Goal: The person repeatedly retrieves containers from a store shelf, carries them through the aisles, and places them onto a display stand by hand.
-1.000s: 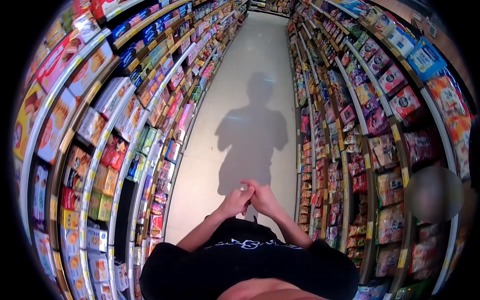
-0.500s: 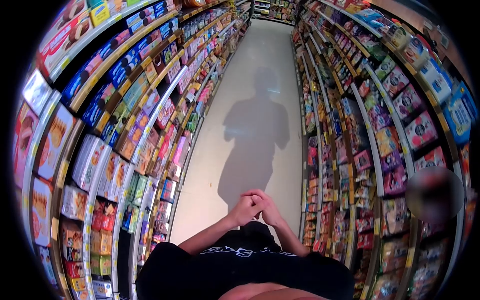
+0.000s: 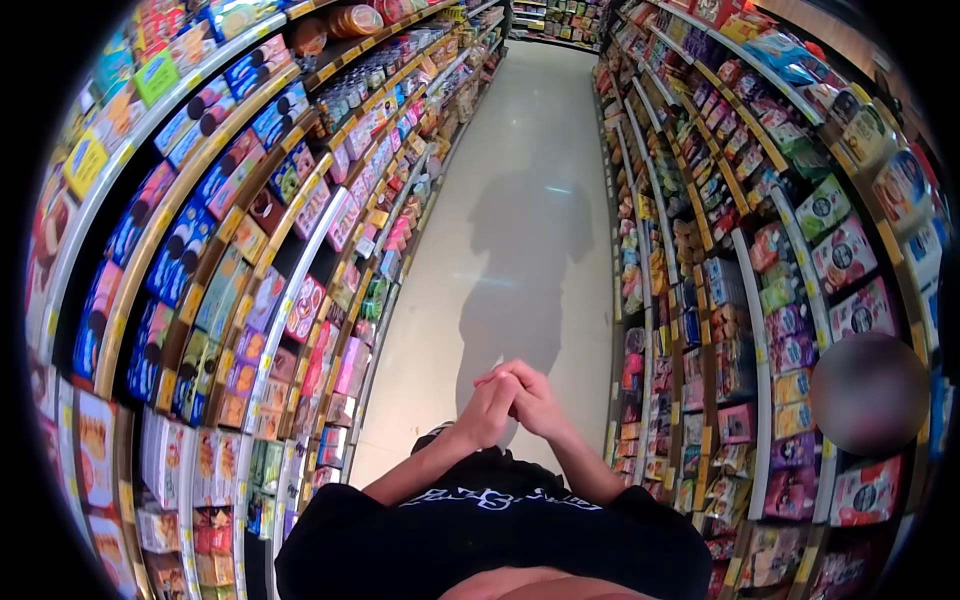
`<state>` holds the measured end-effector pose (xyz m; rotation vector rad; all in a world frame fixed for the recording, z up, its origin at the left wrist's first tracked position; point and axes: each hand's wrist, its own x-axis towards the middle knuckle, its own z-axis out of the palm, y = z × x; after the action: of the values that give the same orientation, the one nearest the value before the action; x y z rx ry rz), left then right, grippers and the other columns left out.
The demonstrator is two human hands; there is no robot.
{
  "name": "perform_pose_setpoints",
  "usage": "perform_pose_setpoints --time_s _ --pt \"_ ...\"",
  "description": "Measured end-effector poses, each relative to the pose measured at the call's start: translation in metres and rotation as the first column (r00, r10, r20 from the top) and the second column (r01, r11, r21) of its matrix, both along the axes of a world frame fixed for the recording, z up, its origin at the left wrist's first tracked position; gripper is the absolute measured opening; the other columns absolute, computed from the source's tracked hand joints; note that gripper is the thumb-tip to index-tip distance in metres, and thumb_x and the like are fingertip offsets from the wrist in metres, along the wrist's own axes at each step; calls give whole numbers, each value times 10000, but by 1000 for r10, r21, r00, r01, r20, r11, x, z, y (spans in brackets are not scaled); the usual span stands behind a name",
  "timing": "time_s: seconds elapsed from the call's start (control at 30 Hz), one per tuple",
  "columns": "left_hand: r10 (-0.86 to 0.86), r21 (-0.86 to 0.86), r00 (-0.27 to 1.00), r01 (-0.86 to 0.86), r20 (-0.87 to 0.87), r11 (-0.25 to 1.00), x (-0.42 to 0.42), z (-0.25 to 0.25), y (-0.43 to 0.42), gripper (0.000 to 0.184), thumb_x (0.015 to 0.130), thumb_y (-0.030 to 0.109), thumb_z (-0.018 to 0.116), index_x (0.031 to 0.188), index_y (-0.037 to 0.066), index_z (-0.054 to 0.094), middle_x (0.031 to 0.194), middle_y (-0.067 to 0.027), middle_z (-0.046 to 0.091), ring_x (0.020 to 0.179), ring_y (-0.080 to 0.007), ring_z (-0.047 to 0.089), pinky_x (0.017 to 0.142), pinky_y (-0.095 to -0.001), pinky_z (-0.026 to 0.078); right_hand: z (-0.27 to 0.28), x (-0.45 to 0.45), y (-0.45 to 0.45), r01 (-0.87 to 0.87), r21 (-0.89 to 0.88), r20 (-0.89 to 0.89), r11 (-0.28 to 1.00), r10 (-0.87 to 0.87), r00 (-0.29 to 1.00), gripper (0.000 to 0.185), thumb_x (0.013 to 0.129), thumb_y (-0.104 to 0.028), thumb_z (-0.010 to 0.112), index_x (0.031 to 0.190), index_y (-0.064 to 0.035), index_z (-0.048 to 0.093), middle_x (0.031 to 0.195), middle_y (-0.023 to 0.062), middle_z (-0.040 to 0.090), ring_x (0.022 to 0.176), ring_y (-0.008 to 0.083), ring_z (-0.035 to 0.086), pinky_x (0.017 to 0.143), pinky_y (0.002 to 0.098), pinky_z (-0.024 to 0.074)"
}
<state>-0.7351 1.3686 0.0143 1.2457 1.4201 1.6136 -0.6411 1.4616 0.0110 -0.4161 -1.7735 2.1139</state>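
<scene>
In front of my waist my left hand point(image 3: 487, 412) and my right hand point(image 3: 537, 402) are clasped together, fingers folded against each other. Both look closed, and I see no object in either one; the inside of the clasp is hidden. They are held over the pale aisle floor point(image 3: 430, 330), close to my black T-shirt point(image 3: 480, 530) with white lettering. Neither hand touches the shelves. A shoe tip point(image 3: 434, 433) shows just below my left wrist.
Tall shelves of packaged snacks line both sides: blue biscuit packs point(image 3: 180, 255) on the left, bright pouches and boxes point(image 3: 845, 250) on the right. My shadow point(image 3: 525, 260) stretches ahead along the floor. More stocked shelves point(image 3: 560, 22) cross the far end.
The shelves on both sides have slid back towards me as I move forward along the aisle. My hands stay clasped, with the fingers slightly shifted. A shoe tip has come into view.
</scene>
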Motion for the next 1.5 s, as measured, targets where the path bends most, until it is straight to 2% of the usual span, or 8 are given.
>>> perform_pose_setpoints --time_s 0.13,0.53,0.63,0.8,1.03,1.13,1.27,1.5 --pt "117 -66 993 -117 -15 991 -50 -29 67 657 1048 469 233 958 -69 598 775 -146 626 787 -236 645 695 -335 495 -30 -64 48 220 -97 -26 971 -223 974 267 1028 -228 486 974 -4 621 830 23 651 763 75 544 684 242 463" --pt "56 9 996 -55 -65 998 -252 -16 311 637 1054 427 269 853 -74 605 798 -223 641 773 -362 658 703 -405 508 -19 -261 278 442 -13 35 897 -441 897 387 1037 -298 476 820 -8 610 664 -27 526 618 44 452 528 228 390" --pt "-45 -124 994 33 -98 992 -285 4 361 635 1056 413 287 807 -73 610 715 -201 629 666 -356 646 623 -404 505 -15 -292 325 497 -129 -11 858 -502 865 408 1035 -328 470 858 -12 658 612 -17 534 500 42 435 428 224 346" --pt "-96 -193 993 80 -72 978 -324 -11 447 658 1053 428 303 778 -82 615 619 -170 607 583 -292 638 563 -383 496 -37 -322 413 453 -233 90 860 -445 891 433 1048 -315 420 882 27 629 897 165 704 773 179 652 719 280 532" --pt "-162 -303 952 239 258 922 -382 -35 598 633 1014 499 412 666 8 609 529 -52 545 474 -122 550 444 -271 422 -42 -375 564 376 -230 88 898 -365 927 429 1057 -311 376 956 28 620 943 171 696 739 160 641 648 264 522" --pt "-209 -248 892 325 400 913 -413 -19 669 494 991 427 523 684 46 592 537 -15 512 466 -102 517 438 -254 409 -13 -392 641 289 -278 112 916 -268 957 370 1043 -298 421 1090 18 607 973 145 689 652 120 598 520 236 477" --pt "-241 -146 895 314 375 938 -444 -2 756 398 976 346 577 704 56 576 580 -6 518 488 -93 514 453 -237 410 1 -419 731 258 -163 -28 952 -265 964 322 1025 -229 471 1225 6 564 1012 120 664 629 130 587 563 253 486" --pt "-130 -211 848 272 514 939 -484 -15 879 344 988 313 550 759 57 548 601 0 511 490 -91 516 458 -237 421 -8 -464 859 193 -219 104 956 -174 979 268 1015 -157 461 1194 2 581 829 75 617 596 141 582 505 263 479"
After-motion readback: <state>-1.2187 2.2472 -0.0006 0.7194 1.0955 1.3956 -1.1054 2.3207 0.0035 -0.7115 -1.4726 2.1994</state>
